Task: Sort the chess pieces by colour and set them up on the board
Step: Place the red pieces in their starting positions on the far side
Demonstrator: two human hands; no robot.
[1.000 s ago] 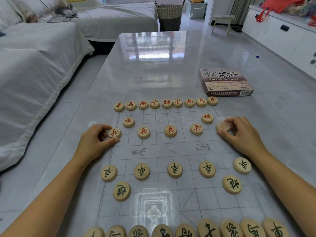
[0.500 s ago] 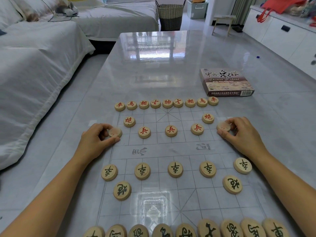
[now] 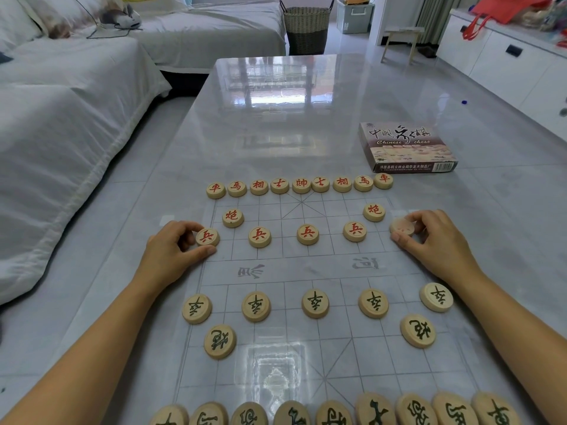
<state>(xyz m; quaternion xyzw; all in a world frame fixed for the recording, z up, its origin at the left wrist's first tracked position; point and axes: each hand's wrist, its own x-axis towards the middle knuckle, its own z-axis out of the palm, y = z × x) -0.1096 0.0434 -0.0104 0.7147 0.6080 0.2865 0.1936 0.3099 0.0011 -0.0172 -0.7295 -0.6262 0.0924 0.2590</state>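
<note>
A clear board sheet [image 3: 306,265] with a printed grid lies on the grey table. Red-lettered wooden discs fill the far rows [image 3: 300,184]; black-lettered discs [image 3: 315,303] fill the near rows. My left hand [image 3: 171,253] pinches the leftmost red soldier disc [image 3: 207,236] at the board's left edge, face up. My right hand [image 3: 435,240] holds a pale disc [image 3: 402,226] at the right edge of the same row; its face looks blurred and washed out.
A Chinese chess box [image 3: 405,147] lies on the table beyond the board at the right. A white-covered sofa [image 3: 61,124] runs along the left. A woven basket [image 3: 306,29] and white cabinets [image 3: 506,62] stand further back.
The left disc showed its red character, looked blank half a second ago, and shows the character again now. Both hands stay in place on their discs.
</note>
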